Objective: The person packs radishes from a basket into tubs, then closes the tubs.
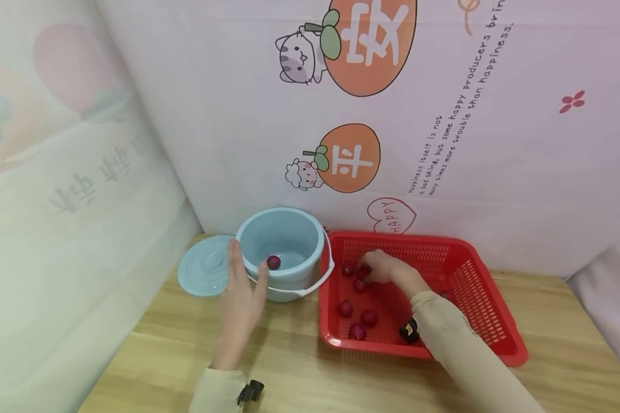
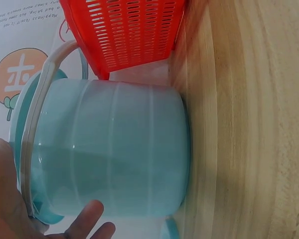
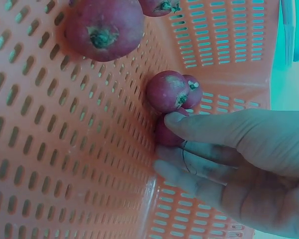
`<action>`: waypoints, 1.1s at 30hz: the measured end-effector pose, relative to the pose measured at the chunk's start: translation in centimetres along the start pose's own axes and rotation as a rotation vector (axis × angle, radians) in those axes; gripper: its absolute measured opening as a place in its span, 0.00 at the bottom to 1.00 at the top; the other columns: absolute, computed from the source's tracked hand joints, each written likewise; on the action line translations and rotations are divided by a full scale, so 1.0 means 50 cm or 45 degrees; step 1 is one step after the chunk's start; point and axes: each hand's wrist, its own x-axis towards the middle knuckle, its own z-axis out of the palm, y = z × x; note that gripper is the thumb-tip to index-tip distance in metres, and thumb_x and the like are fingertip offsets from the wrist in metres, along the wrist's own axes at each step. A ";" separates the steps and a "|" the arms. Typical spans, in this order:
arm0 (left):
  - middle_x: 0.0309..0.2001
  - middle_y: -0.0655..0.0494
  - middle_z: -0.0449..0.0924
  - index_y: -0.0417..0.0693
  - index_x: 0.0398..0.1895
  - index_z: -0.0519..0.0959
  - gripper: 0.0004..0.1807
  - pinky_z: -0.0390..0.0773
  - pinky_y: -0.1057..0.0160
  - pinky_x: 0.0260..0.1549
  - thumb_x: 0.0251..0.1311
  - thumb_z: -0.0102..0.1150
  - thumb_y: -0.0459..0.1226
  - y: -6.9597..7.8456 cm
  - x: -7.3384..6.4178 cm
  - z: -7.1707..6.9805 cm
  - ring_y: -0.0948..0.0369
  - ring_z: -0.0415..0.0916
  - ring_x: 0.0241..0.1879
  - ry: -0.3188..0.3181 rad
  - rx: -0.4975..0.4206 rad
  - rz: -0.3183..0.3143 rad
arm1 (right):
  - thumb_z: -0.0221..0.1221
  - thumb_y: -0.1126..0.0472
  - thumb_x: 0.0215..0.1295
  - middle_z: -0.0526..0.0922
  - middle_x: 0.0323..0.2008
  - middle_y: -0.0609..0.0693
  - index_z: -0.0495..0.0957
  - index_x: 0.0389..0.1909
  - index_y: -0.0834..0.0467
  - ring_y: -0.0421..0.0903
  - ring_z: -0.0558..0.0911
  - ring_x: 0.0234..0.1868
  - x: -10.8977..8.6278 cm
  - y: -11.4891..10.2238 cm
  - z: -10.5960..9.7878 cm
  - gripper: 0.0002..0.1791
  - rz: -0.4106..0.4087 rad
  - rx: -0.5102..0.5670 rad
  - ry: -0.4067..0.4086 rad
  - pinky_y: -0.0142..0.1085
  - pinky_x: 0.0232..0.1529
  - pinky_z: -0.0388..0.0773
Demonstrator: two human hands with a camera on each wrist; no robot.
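My right hand (image 1: 382,268) reaches into the red plastic basket (image 1: 423,353). In the right wrist view its thumb lies against a small round red radish (image 3: 165,133), with the fingers on the other side, pinching it. Two more radishes (image 3: 165,91) sit right beside that one. My left hand (image 1: 241,298) is at the near left side of the light blue bucket (image 1: 289,281), fingers extended along the rim and thumb at the front. One radish (image 1: 273,263) lies inside the bucket. In the left wrist view the bucket's side (image 2: 114,149) shows, and the left hand is only partly visible.
A light blue lid (image 1: 204,267) lies left of the bucket on the wooden table (image 1: 299,367). The bucket's white handle (image 1: 310,289) hangs down toward the basket. Several loose radishes (image 1: 369,318) lie in the basket. A printed cloth (image 1: 237,143) stands behind.
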 end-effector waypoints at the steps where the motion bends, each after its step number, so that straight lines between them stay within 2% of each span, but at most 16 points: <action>1: 0.87 0.62 0.37 0.57 0.88 0.36 0.46 0.75 0.53 0.22 0.80 0.42 0.61 -0.002 -0.002 0.000 0.39 0.84 0.39 0.001 0.007 0.001 | 0.69 0.71 0.66 0.89 0.45 0.55 0.88 0.51 0.63 0.52 0.85 0.48 0.000 0.000 0.002 0.13 -0.002 -0.009 -0.006 0.51 0.58 0.82; 9: 0.87 0.61 0.36 0.56 0.88 0.37 0.46 0.77 0.50 0.24 0.79 0.41 0.62 -0.003 -0.006 0.000 0.36 0.84 0.45 -0.018 -0.001 0.012 | 0.68 0.70 0.67 0.89 0.47 0.54 0.87 0.53 0.63 0.52 0.86 0.51 -0.002 0.006 -0.001 0.14 0.006 -0.039 -0.022 0.51 0.58 0.82; 11: 0.87 0.61 0.35 0.56 0.88 0.36 0.46 0.75 0.50 0.22 0.80 0.41 0.62 -0.002 -0.005 -0.002 0.36 0.83 0.43 -0.021 -0.007 0.015 | 0.68 0.69 0.67 0.88 0.48 0.55 0.86 0.53 0.64 0.52 0.85 0.51 -0.004 0.006 -0.008 0.14 0.001 -0.038 -0.015 0.52 0.58 0.82; 16: 0.87 0.62 0.34 0.57 0.88 0.35 0.45 0.69 0.56 0.17 0.80 0.41 0.61 -0.001 -0.004 -0.008 0.41 0.81 0.31 -0.033 -0.020 0.006 | 0.68 0.69 0.68 0.88 0.49 0.57 0.85 0.54 0.65 0.54 0.85 0.52 -0.006 0.006 -0.026 0.15 -0.076 -0.017 0.066 0.51 0.56 0.82; 21: 0.87 0.63 0.33 0.58 0.88 0.35 0.46 0.68 0.57 0.17 0.79 0.40 0.63 -0.004 -0.004 -0.010 0.42 0.80 0.32 -0.043 -0.009 -0.002 | 0.67 0.68 0.69 0.88 0.48 0.55 0.85 0.56 0.66 0.50 0.85 0.48 -0.008 0.007 -0.038 0.16 -0.160 0.059 0.172 0.50 0.53 0.83; 25: 0.87 0.64 0.32 0.58 0.88 0.35 0.46 0.68 0.57 0.16 0.79 0.39 0.64 -0.004 -0.004 -0.009 0.43 0.79 0.30 -0.046 -0.015 -0.004 | 0.66 0.65 0.72 0.88 0.50 0.53 0.84 0.60 0.64 0.49 0.85 0.50 -0.013 0.003 -0.047 0.18 -0.184 0.197 0.235 0.48 0.55 0.82; 28: 0.87 0.63 0.33 0.57 0.88 0.35 0.46 0.68 0.57 0.16 0.79 0.39 0.63 -0.002 -0.004 -0.010 0.42 0.79 0.31 -0.042 -0.016 0.002 | 0.66 0.63 0.73 0.88 0.53 0.54 0.83 0.62 0.63 0.52 0.86 0.55 -0.016 0.000 -0.054 0.19 -0.187 0.391 0.267 0.49 0.58 0.82; 33: 0.87 0.64 0.32 0.58 0.88 0.34 0.46 0.68 0.57 0.15 0.79 0.39 0.64 -0.002 -0.005 -0.014 0.45 0.78 0.28 -0.057 -0.013 -0.004 | 0.68 0.58 0.73 0.85 0.60 0.54 0.82 0.64 0.58 0.55 0.82 0.63 -0.025 -0.003 -0.072 0.22 -0.182 0.680 0.337 0.53 0.64 0.78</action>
